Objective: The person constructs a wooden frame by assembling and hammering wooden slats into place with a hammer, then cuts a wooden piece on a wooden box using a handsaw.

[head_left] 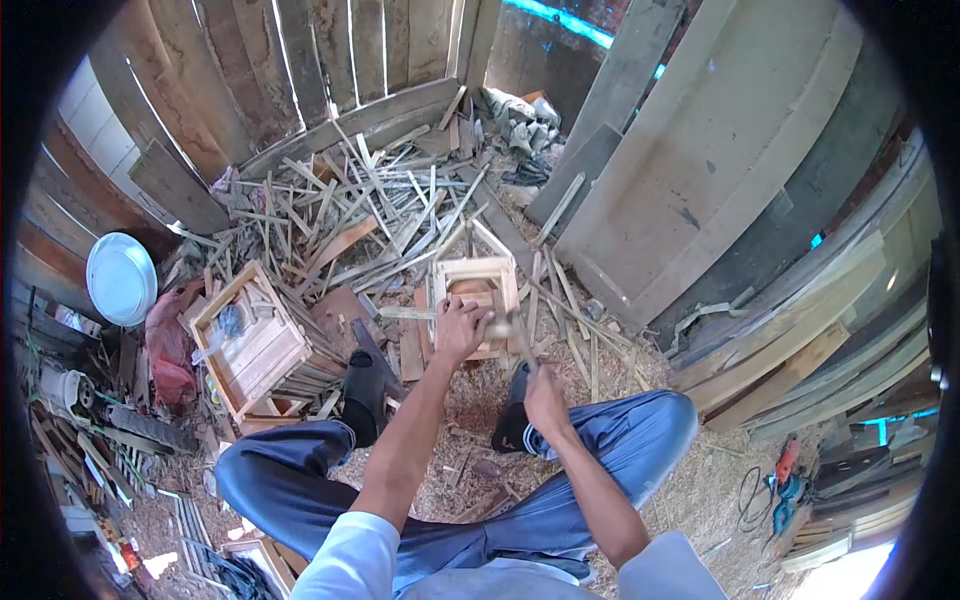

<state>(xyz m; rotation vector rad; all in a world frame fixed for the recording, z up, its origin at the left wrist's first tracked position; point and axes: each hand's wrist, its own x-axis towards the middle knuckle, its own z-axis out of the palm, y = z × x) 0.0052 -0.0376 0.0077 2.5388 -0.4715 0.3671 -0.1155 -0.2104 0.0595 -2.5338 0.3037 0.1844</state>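
Between my feet stands a small wooden box frame (476, 268) of pale slats. My left hand (461, 328) rests on its near side, fingers bent together over the wood. Whatever those fingers pinch is too small to make out. My right hand (545, 393) is wrapped around the handle of a hammer (524, 345). Its blurred head lies right beside my left fingertips, over the near edge of the frame. A pale wooden slat (405, 313) sticks out to the left of my left hand.
Left of me stands a slatted wooden crate (262, 345) with a clear plastic bag in it. A heap of thin wood strips (370, 215) lies ahead. Large boards (700, 150) lean on the right. Power tools (788, 485) lie at far right; sawdust covers the floor.
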